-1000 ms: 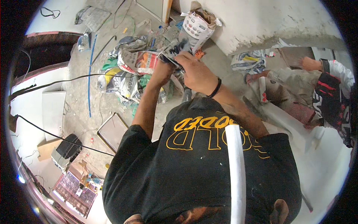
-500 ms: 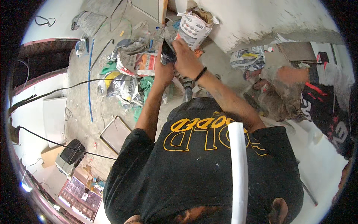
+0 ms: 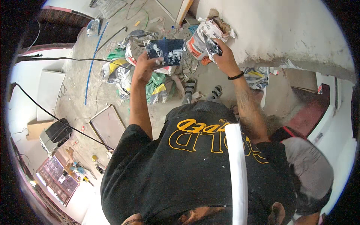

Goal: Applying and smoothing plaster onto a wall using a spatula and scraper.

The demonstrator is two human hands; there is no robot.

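Note:
My left hand [image 3: 144,68] is closed on one edge of a wide, dark putty blade [image 3: 174,51]. White paste is smeared over the blade's face, mostly toward its right half. Off to the right, my right hand [image 3: 227,60] grips a second, narrower putty knife [image 3: 212,46]. Its blade tilts up and to the left and also carries whitish smears. The two tools are apart, both held up in front of me. Behind the narrower one stands a white and orange sack [image 3: 200,39], opened at the top.
Crumpled sacks [image 3: 116,73] and rubble cover the floor ahead and left. A blue pipe [image 3: 90,71] lies farther left, near a framed panel [image 3: 108,123]. Black cables [image 3: 45,107] cross the left side. Close on my right is another person in a grey cap [image 3: 305,168].
My hands, earlier close together with the tools, have moved apart, the right one going right. The wide blade's smeared face now shows. The other person has moved from ahead right to close beside me.

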